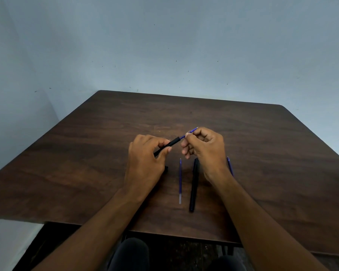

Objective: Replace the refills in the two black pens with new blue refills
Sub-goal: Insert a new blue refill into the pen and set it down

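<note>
Dark wooden bench (86,163) against a pale blue wall (164,45). Left hand (145,165) above the bench middle, fingers clamped round a black pen barrel (173,142), which tilts up toward the far right. Right hand (205,151) just right of it, thumb and forefinger pinched on a blue refill (193,131) that sticks out of the barrel's open end, its tip pointing far right. On the bench near the hands: a second black pen (194,184) lying near-to-far; a loose blue refill (180,180) just left of it, apart; another blue refill (229,166) to the right, largely hidden by the right wrist. A small dark piece (166,168) shows at the left hand's edge, possibly a pen part.
</note>
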Motion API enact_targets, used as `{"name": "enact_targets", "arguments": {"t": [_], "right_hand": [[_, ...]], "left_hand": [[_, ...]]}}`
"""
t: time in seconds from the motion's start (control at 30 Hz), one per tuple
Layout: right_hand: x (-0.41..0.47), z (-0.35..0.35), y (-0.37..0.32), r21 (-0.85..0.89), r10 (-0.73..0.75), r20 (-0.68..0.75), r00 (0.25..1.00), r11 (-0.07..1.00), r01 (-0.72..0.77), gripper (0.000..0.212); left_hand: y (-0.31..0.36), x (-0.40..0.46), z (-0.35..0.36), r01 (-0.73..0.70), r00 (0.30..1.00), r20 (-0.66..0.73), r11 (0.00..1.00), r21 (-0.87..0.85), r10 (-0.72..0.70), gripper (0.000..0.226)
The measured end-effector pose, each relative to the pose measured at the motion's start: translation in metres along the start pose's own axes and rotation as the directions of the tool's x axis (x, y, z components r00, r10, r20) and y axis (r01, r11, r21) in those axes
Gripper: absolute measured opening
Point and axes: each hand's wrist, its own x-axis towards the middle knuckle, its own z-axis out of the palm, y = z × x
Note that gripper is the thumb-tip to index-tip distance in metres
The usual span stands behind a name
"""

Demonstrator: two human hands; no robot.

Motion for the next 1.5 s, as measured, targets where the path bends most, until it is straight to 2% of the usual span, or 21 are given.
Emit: {"name": "enact_targets", "arguments": {"t": [0.5, 0.9, 1.3, 1.5], "right_hand": [[-0.0013, -0.0003, -0.0001, 0.054, -0.009, 0.008, 1.0, 0.998, 0.009, 0.011], [-0.0013, 0.0012, 0.0016, 0.115, -0.04, 0.019, 0.999, 0.993, 0.038, 0.018], [-0.0012, 0.0048, 0.0083, 0.032, -0.056, 0.049, 0.997, 0.998, 0.055, 0.013], [-0.0003, 0.0033, 0.0058, 0.106, -0.023, 0.043, 0.999, 0.994, 0.018, 0.007]], "left_hand": [[-0.0006, 0.0001, 0.0001, 0.019, 1.0, 0.013, 1.0, 0.01, -0.019, 0.016], [0.0017, -0.0008, -0.0018, 0.008, 1.0, 0.007, 1.0, 0.006, -0.009, 0.015], [0.0014, 0.0, -0.0034, 0.021, 1.0, -0.015, 0.999, 0.046, -0.02, 0.012], [0.0019, 0.0001, -0.0025, 0.027, 0.999, -0.031, 0.999, 0.043, -0.025, 0.012]]}}
